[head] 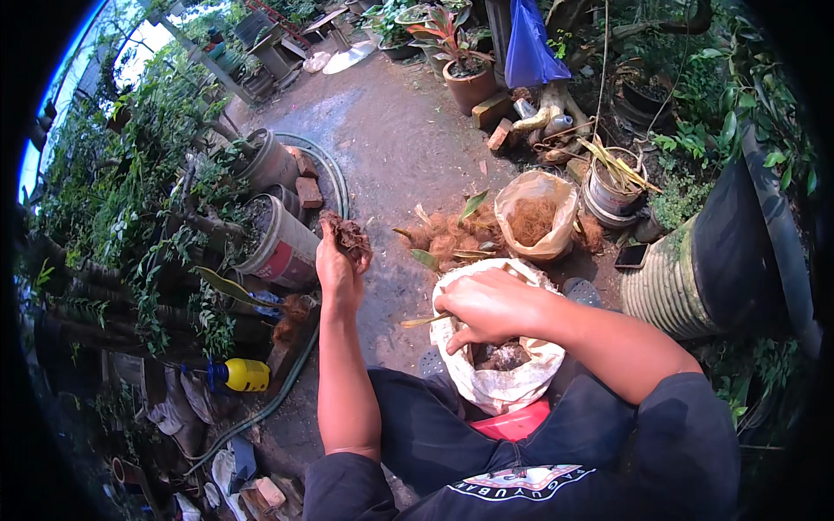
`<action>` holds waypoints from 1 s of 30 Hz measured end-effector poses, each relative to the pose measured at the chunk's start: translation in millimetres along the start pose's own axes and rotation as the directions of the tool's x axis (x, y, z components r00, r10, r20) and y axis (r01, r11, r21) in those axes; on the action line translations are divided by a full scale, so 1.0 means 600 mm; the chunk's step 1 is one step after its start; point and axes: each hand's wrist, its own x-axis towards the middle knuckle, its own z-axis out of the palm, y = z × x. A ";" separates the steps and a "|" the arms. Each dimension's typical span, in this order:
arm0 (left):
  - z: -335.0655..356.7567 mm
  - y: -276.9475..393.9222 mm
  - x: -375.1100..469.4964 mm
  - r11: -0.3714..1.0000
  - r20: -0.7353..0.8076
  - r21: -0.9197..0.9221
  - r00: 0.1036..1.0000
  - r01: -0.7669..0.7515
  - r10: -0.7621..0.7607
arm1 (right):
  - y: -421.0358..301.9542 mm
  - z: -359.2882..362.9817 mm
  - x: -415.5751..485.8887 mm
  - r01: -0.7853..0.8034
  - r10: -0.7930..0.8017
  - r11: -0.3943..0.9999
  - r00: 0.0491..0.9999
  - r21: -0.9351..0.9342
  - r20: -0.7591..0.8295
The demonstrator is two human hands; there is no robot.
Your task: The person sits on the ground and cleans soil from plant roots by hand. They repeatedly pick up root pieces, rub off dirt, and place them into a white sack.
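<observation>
My left hand (340, 268) is raised over the ground to the left, gripping a dark brown, moist-looking fibrous clump (350, 236). My right hand (495, 303) is over the mouth of a white woven sack (505, 391) between my knees. A narrow yellowish leaf (422, 321) sticks out leftward between its thumb and index finger, which appear to pinch it; the palm side is hidden. Inside the sack lies dark brown loose material (502, 355). Just beyond are coconut-fibre bundles (449, 238) with green leaves, beside a tan bag (505, 244) holding loose coconut fibre (533, 218).
Potted plants in buckets (280, 244), bricks (308, 192) and a green hose (293, 378) line the left side. A yellow spray bottle (246, 375) lies there. At right, a phone (631, 256) rests on a ribbed pot (661, 280). A blue bag (531, 49) hangs ahead.
</observation>
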 end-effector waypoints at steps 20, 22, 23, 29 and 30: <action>0.154 -0.070 -0.007 0.985 0.194 0.109 0.975 -0.131 0.108 | 0.115 -0.032 0.115 0.247 0.496 0.606 0.626 0.757 -0.602; 0.182 -0.074 -0.016 0.976 0.135 0.109 0.975 -0.189 0.174 | 0.109 -0.029 0.120 0.223 0.536 0.635 0.563 0.740 -0.629; 0.185 -0.080 -0.008 0.970 0.097 0.121 0.975 -0.211 0.200 | 0.107 -0.030 0.126 0.198 0.555 0.675 0.499 0.711 -0.666; 0.192 -0.095 0.004 0.963 -0.096 0.021 0.958 -0.269 0.270 | 0.080 -0.025 0.140 0.402 0.553 0.537 0.496 0.741 -0.670; 0.197 -0.091 0.002 0.970 -0.115 -0.009 0.964 -0.241 0.239 | 0.082 -0.021 0.146 0.405 0.552 0.571 0.455 0.715 -0.699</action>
